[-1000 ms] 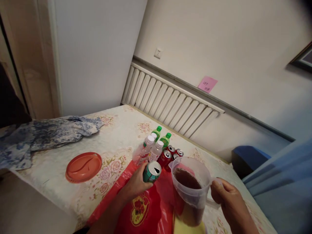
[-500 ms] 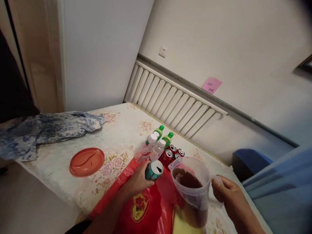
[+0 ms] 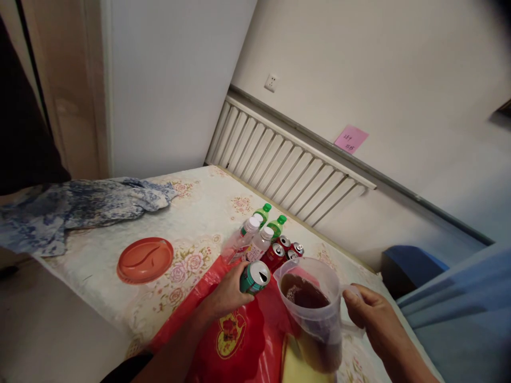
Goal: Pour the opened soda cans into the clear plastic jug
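Observation:
My left hand [image 3: 227,295] is wrapped round a green drink can [image 3: 254,277], its opened top tilted toward me. In my right hand [image 3: 369,311] is the handle of a clear plastic pitcher [image 3: 319,314], partly filled with a dark brown liquid with some foam. The pitcher is over a yellow cloth [image 3: 305,356] and beside a red plastic bag [image 3: 243,335]. Just beyond the green can stand several clear bottles [image 3: 260,243] with white caps and several red cans [image 3: 273,257] with opened tops. Two green-capped bottles [image 3: 276,226] are behind them.
An orange-red plastic lid [image 3: 145,260] lies on the flowered tablecloth [image 3: 199,213] at the left. Crumpled blue-and-white fabric [image 3: 104,205] is at the far left edge. A white radiator [image 3: 283,159] runs along the wall. A blue box [image 3: 411,266] and blue curtain [image 3: 467,303] are at the right.
The view has shifted slightly. The pitcher is tilted a little more toward the green can, its spout closer to it. Both hands keep their grips.

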Demonstrator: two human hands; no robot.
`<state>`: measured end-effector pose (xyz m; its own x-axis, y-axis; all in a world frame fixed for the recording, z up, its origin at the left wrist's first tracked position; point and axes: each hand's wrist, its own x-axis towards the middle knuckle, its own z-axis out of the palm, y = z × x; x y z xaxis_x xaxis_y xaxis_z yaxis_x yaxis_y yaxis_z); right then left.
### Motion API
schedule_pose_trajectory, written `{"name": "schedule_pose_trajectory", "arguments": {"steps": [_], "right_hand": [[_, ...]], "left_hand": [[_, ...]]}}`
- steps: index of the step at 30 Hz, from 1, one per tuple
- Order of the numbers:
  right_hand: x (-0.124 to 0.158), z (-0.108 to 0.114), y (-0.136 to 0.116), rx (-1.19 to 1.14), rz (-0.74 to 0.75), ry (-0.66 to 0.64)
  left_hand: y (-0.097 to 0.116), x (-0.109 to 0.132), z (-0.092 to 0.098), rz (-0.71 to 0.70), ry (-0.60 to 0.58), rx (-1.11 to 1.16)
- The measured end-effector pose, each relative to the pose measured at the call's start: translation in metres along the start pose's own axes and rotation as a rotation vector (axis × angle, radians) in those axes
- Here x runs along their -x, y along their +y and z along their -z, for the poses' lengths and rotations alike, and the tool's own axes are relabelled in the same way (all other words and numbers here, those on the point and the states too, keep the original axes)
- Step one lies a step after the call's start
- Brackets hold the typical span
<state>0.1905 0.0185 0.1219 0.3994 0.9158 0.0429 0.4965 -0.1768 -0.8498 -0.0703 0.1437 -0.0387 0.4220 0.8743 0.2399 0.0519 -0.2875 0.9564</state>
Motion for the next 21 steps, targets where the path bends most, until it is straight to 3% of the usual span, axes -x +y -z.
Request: {"name": "schedule_pose_trajectory", "arguments": {"steps": [21], "right_hand": [[-0.0072, -0.0020, 0.0001, 0.117, 0.040, -0.087]], "left_hand": [[0.0013, 0.0022, 0.0014, -0.002, -0.022, -0.015]]}}
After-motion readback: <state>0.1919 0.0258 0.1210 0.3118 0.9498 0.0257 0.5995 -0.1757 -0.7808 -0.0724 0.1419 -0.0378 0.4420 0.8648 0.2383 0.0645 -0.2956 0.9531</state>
